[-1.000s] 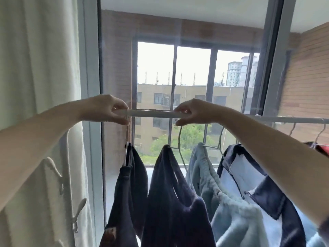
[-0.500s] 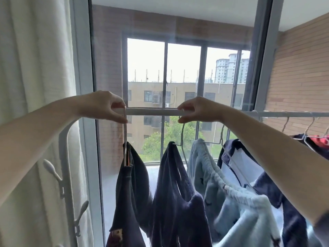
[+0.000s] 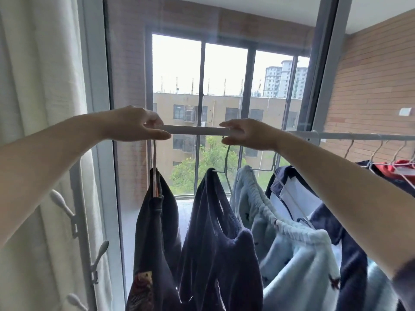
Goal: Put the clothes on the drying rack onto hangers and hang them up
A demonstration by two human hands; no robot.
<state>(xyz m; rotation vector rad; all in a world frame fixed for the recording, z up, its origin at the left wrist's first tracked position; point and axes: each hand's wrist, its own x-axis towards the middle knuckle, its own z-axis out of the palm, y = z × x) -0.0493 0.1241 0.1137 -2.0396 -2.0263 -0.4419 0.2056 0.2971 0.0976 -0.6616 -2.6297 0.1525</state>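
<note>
A white rail [image 3: 195, 130] runs across at hand height. My left hand [image 3: 132, 124] is curled over its left end, gripping the hook of a hanger [image 3: 154, 153] that carries a dark navy garment [image 3: 157, 225]. My right hand [image 3: 247, 135] closes round the rail where the hook of a second hanger [image 3: 225, 158] sits; a dark navy top [image 3: 215, 234] hangs from it. Further right hang light blue fleece trousers [image 3: 285, 234], a navy and white jacket [image 3: 294, 198] and a red garment [image 3: 395, 167], each on a wire hanger.
A pale curtain [image 3: 33, 86] and a white coat stand with pegs [image 3: 60, 198] are close on the left. Behind the rail are a glass door frame [image 3: 112, 153], a balcony window and a brick wall [image 3: 370, 86]. Bare hanger hooks [image 3: 377, 149] sit on the rail's right part.
Both hands stay on the rail at the same hooks. My left thumb and right index finger now lie straighter. The view has drifted slightly, showing more of the rail's right side.
</note>
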